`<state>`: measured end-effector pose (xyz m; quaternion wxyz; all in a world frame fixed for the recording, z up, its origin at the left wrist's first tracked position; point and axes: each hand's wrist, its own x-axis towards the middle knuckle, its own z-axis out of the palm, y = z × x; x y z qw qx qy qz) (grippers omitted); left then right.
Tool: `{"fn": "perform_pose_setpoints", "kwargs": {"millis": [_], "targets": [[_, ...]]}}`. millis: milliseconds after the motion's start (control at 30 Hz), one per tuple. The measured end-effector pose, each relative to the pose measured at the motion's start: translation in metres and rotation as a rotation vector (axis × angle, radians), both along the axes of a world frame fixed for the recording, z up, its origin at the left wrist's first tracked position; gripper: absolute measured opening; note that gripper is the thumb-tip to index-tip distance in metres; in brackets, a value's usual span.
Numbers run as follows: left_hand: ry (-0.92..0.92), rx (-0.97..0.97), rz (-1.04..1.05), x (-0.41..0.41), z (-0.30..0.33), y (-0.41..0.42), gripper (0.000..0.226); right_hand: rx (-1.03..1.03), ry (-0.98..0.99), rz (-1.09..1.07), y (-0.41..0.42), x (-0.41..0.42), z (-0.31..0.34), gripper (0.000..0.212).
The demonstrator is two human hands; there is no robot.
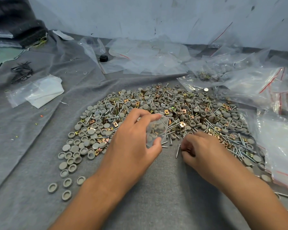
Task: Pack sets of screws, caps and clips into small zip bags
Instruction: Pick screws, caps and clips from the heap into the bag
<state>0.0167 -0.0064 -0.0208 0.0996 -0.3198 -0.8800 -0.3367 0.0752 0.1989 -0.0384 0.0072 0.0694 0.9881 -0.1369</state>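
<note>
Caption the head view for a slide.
Left hand holds a small zip bag of caps while right hand picks screws from the mixed pile.

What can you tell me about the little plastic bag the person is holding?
The small zip bag is clear, thin, crinkled plastic, held just above the mixed pile of parts on the grey cloth. The left hand pinches it, thumb at its lower edge and fingers along its top. Through the plastic, a few grey round caps and what look like brass-coloured clips show, so it is partly filled. Whether its top is open cannot be told. The right hand does not touch it.
</note>
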Motion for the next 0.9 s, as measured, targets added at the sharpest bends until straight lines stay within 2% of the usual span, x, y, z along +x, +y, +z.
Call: {"fn": "perform_pose_setpoints", "kwargs": {"millis": [133,300,333,400,467,500,567,633,767,900], "targets": [[0.004,-0.006,0.002,0.0,0.0,0.0,0.053,-0.001,-0.004,-0.062,-0.002,-0.001,-0.003,0.007],[0.0,0.002,-0.004,0.0,0.0,0.001,0.053,-0.122,-0.023,-0.095,0.007,-0.004,-0.005,0.016],[-0.001,0.005,-0.005,0.001,0.0,0.001,0.053,-0.171,0.024,-0.098,0.008,-0.004,-0.002,0.017],[0.001,0.013,-0.006,0.001,0.0,0.001,0.052,-0.338,0.312,-0.056,0.002,-0.003,0.009,0.017],[0.003,0.015,-0.005,0.001,0.0,0.002,0.052,-0.459,0.61,0.094,-0.013,-0.003,0.024,0.011],[0.001,0.015,-0.003,0.001,0.0,0.002,0.052,-0.473,0.686,0.176,-0.021,-0.003,0.028,0.01],[-0.002,0.019,-0.008,0.0,0.0,0.003,0.052,-0.413,0.737,0.266,-0.032,-0.006,0.03,0.011],[-0.004,0.023,-0.014,0.0,0.0,0.003,0.052,-0.35,0.756,0.251,-0.036,-0.007,0.028,0.015],[-0.005,-0.002,-0.01,0.001,0.002,0.002,0.054,-0.371,0.93,0.221,-0.04,-0.008,0.026,0.01],[-0.012,-0.011,-0.014,0.002,0.002,0.002,0.052,-0.339,0.913,0.22,-0.039,-0.013,0.021,0.007]]}}
